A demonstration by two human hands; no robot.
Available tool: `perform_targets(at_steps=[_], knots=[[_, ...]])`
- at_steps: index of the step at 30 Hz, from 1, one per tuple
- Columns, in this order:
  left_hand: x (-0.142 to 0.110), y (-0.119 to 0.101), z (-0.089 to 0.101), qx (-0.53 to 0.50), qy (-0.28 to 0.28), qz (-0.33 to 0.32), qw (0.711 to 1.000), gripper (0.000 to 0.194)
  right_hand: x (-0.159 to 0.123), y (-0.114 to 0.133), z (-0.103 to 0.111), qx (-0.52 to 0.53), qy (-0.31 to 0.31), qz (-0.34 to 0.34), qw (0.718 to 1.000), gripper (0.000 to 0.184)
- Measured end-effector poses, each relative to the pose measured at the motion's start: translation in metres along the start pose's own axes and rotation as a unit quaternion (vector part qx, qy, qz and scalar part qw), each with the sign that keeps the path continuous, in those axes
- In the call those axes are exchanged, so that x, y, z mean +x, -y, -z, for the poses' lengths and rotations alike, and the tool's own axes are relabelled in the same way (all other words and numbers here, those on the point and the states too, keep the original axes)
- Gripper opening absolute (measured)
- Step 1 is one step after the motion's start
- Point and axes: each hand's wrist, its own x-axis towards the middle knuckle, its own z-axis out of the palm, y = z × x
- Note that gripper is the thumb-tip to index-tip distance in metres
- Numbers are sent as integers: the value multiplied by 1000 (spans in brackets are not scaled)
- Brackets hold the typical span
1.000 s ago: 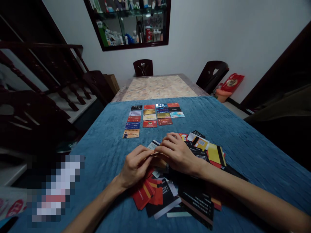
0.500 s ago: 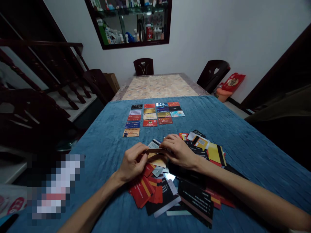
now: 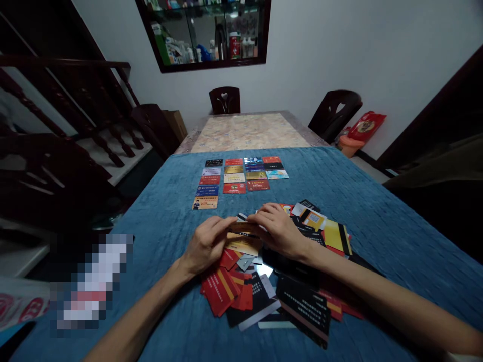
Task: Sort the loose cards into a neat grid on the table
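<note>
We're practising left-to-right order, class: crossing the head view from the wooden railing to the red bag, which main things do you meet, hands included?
Wooden railing → left hand → held card → right hand → yellow card with a black stripe → red bag.

Head-worn camera looks forward and down along the table.

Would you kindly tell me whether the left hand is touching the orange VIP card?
Apart: the head view shows blue cloth between the left hand and the orange VIP card.
</note>
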Motion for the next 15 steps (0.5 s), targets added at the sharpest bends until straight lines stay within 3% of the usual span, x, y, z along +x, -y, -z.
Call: perform_targets(at_steps=[7, 15], knots=[[0, 3, -3, -36, -31, 27, 999, 42, 3, 6, 2, -102, 8, 23, 995, 25], [0, 3, -4, -50, -39, 34, 997, 41, 2, 9, 1, -131, 3, 30, 991, 29]])
